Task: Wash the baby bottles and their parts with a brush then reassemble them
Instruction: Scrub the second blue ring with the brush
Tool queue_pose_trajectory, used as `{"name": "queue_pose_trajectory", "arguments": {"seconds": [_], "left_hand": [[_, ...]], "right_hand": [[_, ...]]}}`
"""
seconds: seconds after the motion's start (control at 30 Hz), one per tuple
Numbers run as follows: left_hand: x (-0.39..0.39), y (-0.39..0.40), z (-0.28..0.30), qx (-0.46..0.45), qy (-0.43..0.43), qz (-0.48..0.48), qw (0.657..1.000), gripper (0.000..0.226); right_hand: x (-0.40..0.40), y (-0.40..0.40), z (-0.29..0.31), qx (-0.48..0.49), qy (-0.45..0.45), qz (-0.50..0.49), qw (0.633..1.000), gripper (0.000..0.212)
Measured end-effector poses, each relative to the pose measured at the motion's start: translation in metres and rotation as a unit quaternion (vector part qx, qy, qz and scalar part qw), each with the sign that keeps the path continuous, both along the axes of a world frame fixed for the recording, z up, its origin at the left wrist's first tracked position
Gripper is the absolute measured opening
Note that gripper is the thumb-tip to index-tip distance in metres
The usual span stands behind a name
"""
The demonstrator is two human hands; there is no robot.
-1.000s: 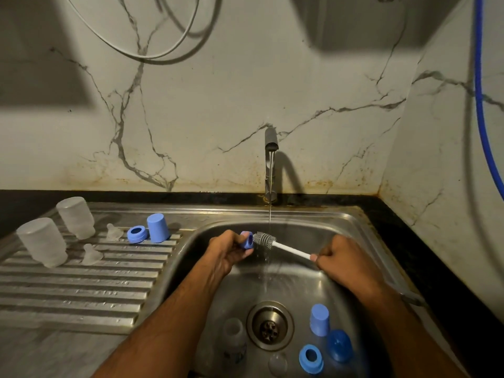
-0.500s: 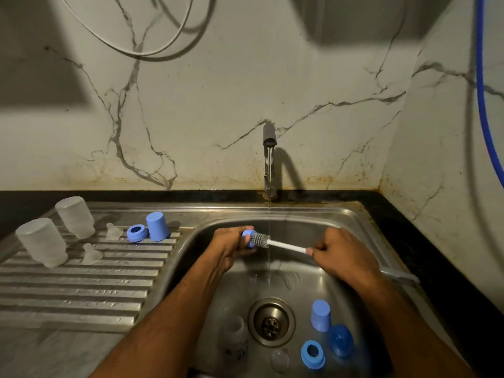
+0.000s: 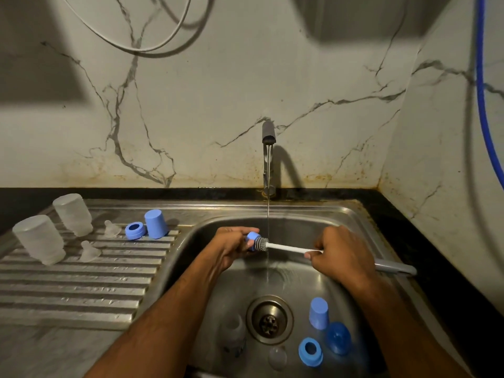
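My left hand [image 3: 231,248] grips a small blue bottle ring [image 3: 252,238] over the sink basin [image 3: 341,222]. My right hand [image 3: 342,256] holds the white handle of the bottle brush [image 3: 286,247], whose grey bristle head is pushed into the ring under the thin running stream. In the basin lie a clear bottle [image 3: 234,336], a clear teat [image 3: 277,357], a blue ring [image 3: 310,351] and two blue caps [image 3: 318,312], [image 3: 338,337]. On the drainboard [image 3: 68,290] stand two upturned clear bottles [image 3: 38,238], [image 3: 73,214], two teats [image 3: 90,251], [image 3: 111,228], a blue ring [image 3: 135,230] and a blue cap [image 3: 156,223].
The tap [image 3: 268,159] runs at the back of the sink. The black counter [image 3: 436,255] surrounds the sink, with marble walls behind and to the right. A blue hose [image 3: 484,105] hangs at the right and a white cable [image 3: 152,42] at the upper left.
The brush head has gone further into the blue ring, and both hands have drawn slightly closer together under the stream.
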State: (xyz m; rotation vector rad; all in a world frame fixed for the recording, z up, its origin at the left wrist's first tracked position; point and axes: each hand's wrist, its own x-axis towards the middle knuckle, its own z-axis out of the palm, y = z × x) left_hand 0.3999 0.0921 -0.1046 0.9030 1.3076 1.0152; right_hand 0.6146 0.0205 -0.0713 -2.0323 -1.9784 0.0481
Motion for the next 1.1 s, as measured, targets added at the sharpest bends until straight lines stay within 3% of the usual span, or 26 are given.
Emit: {"name": "queue_pose_trajectory", "arguments": {"seconds": [0.27, 0.53, 0.77, 0.97, 1.1], "left_hand": [[-0.001, 0.009, -0.002, -0.052, -0.064, 0.041, 0.996, 0.022], [-0.003, 0.012, -0.01, -0.028, -0.057, -0.004, 0.998, 0.032], [-0.008, 0.017, -0.006, -0.037, -0.112, 0.017, 0.993, 0.029], [-0.012, 0.019, -0.009, -0.044, -0.108, 0.019, 0.993, 0.036], [-0.012, 0.019, -0.008, -0.04, -0.104, 0.012, 0.994, 0.029]], "right_hand": [[-0.007, 0.002, -0.001, 0.025, -0.022, 0.0, 0.999, 0.016], [0.004, 0.01, -0.005, -0.104, 0.139, 0.02, 0.985, 0.03], [0.004, 0.007, 0.0, 0.01, 0.07, -0.008, 0.998, 0.021], [0.006, 0.004, 0.008, 0.003, 0.063, -0.033, 0.997, 0.019], [0.009, 0.006, 0.005, 0.007, 0.072, -0.024, 0.997, 0.015]]}}
